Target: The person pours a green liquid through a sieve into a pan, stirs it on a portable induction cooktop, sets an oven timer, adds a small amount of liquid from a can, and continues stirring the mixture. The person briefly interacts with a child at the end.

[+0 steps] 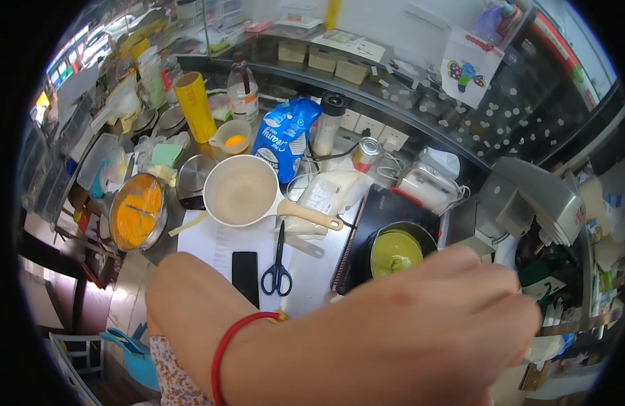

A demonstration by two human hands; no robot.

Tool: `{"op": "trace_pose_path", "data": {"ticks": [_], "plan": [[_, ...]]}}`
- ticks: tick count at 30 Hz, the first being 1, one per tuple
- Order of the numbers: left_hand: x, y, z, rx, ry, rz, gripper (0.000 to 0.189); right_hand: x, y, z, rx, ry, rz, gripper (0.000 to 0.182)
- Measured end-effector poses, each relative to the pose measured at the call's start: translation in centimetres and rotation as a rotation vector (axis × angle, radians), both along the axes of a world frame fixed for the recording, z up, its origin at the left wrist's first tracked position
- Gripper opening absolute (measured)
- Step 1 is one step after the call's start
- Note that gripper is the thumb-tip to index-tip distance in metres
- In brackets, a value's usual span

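Note:
My left hand (434, 314) is raised close to the camera, its back towards me and the fingers curled. Its palm side is hidden, so whether anything is held does not show. A red cord bracelet (226, 340) circles the wrist. My right hand is out of view. Behind the knuckles, a dark pot (428, 236) holds a thick green mixture (396, 252). It stands on a black induction cooker (366, 223), partly covered by the hand. Left of the cooker lie dark-handled scissors (277, 276) and a black phone (245, 271), its lower end covered by the forearm.
A white saucepan (241, 190) stands mid-counter, its handle pointing right. Further left is a metal bowl of orange mixture (137, 213) under clear film. Behind are a cup with yolk (232, 138), a blue pouch (284, 134), a can (367, 154) and a hand mixer (429, 182).

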State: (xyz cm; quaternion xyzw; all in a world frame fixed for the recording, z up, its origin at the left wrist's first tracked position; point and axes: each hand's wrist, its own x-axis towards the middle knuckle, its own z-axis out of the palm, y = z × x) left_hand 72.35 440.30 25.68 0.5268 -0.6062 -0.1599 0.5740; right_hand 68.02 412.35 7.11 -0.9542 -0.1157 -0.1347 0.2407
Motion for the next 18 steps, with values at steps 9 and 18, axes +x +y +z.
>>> {"op": "trace_pose_path", "data": {"ticks": [9, 18], "plan": [[0.9, -3.5, -1.4, -0.045, -0.105, 0.049, 0.017, -0.4, 1.4, -0.3, 0.023, -0.038, -0.039, 0.006], [4.1, -0.6, -20.0, 0.374, 0.746, 0.394, 0.032, -1.0, 1.2, 0.7, 0.054, -0.035, -0.03, 0.004]]}}
